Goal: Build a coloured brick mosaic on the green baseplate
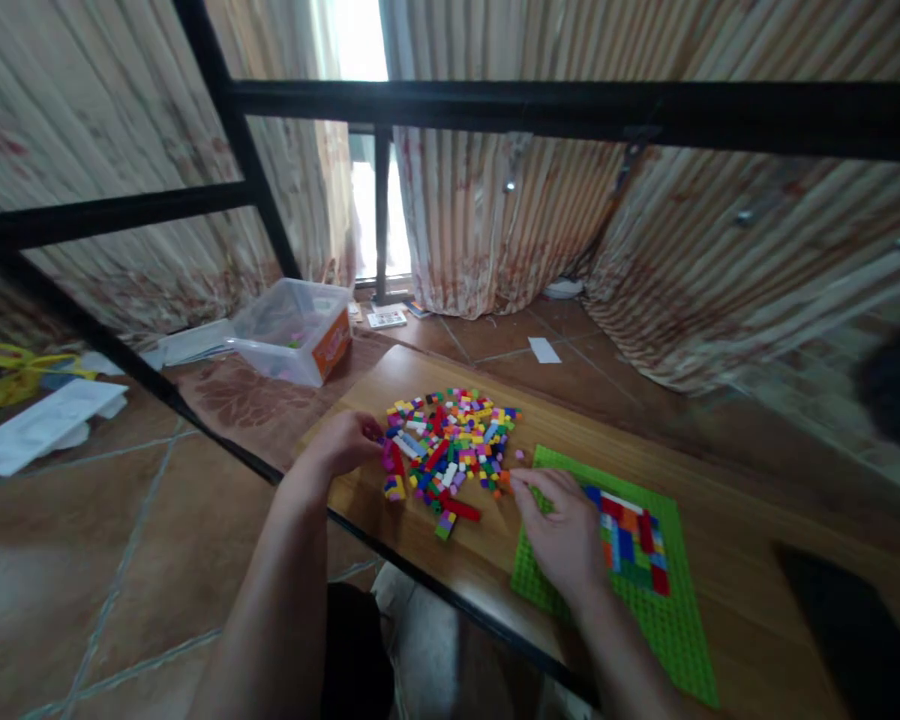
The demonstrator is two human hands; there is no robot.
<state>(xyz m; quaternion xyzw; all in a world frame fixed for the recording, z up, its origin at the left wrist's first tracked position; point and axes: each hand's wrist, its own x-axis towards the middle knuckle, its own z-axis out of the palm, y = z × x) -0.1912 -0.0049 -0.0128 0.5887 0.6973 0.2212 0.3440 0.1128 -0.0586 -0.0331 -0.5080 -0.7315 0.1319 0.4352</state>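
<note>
Plastic building bricks (457, 440), studded cubes and long bars, lie heaped on the wood-grain counter (420, 372), between the left grip (347, 440), curled at the heap's edge, and the right grip (560, 525), over the knobbly green baseplate (675, 638), fingertips at an orange brick (505, 479). I cannot tell if either clamps.

2 hands (559, 518), 1 grn baseplate (679, 630), 1 clr bin (274, 362), 1 tbl (375, 385); bricks (457, 440) too many to ct.

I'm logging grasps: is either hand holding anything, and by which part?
It cannot be told for certain. The right hand is at an orange brick, perhaps pinching its right end. The left hand is at the brick pile; any hold is unclear.
</note>
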